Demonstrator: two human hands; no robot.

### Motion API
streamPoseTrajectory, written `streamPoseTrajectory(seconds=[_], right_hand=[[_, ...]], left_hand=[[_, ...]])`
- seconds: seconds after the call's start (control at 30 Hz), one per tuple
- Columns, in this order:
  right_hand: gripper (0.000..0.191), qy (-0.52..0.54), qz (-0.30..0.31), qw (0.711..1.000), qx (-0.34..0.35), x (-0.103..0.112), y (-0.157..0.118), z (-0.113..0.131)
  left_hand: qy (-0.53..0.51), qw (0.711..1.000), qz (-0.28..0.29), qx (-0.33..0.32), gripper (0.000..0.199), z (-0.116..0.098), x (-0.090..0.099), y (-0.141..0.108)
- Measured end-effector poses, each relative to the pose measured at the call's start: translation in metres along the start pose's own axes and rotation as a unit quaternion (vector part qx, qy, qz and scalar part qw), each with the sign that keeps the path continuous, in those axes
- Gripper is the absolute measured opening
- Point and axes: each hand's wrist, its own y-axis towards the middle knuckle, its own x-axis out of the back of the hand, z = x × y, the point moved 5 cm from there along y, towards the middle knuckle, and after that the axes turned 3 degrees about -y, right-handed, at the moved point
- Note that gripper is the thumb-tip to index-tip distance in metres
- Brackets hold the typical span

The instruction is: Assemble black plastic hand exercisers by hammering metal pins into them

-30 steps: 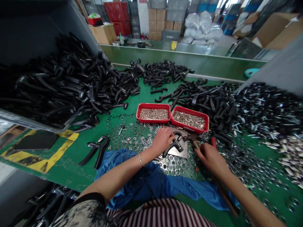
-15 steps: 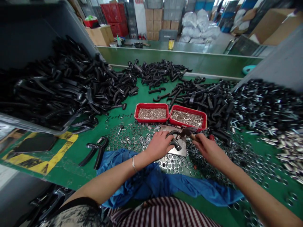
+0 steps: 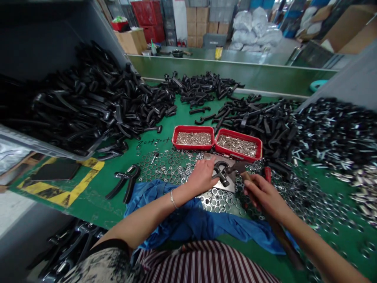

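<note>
My right hand (image 3: 266, 194) is closed around the wooden handle of a hammer (image 3: 281, 236). The handle runs back under my forearm, and its dark head sits just over a black hand-grip part (image 3: 223, 175). My left hand (image 3: 202, 177) holds that part down on a small metal plate (image 3: 231, 186); the fingers hide some of it. Silver rings (image 3: 219, 201) lie in front of the plate. A put-together black hand grip with a spring (image 3: 125, 181) rests further left, beside a blue cloth (image 3: 188, 224).
Two red trays (image 3: 193, 147) of small metal pieces stand beyond the plate. A grey bin (image 3: 97, 39) spills black handles at left. Black-headed pieces (image 3: 332, 129) and metal sleeves (image 3: 363, 188) are heaped at right. A red-handled tool (image 3: 268, 173) lies near my right hand.
My right hand has moved slightly back and right, and the hammer's long handle now shows beneath my forearm. My left hand stays at the black part. The whole view has shifted slightly.
</note>
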Motion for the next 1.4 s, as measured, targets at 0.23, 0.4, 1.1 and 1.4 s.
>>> streamPoseTrajectory(seconds=[0.23, 0.4, 1.1, 1.4], right_hand=[[0.034, -0.143, -0.096, 0.985, 0.030, 0.016, -0.027, -0.038], [0.044, -0.421, -0.256, 0.870, -0.021, 0.071, -0.002, -0.051], [0.035, 0.152, -0.118, 0.976, 0.099, -0.020, 0.067, 0.050], [0.034, 0.131, -0.107, 0.981, 0.099, -0.045, 0.082, 0.039]], left_hand=[[-0.265, 0.958, 0.059, 0.091, 0.050, 0.014, 0.010, 0.010], [-0.057, 0.996, 0.036, 0.059, 0.032, 0.029, 0.011, 0.003], [-0.094, 0.994, 0.040, 0.028, 0.046, 0.035, 0.001, -0.004], [-0.119, 0.991, 0.042, 0.048, 0.044, 0.037, 0.000, -0.004]])
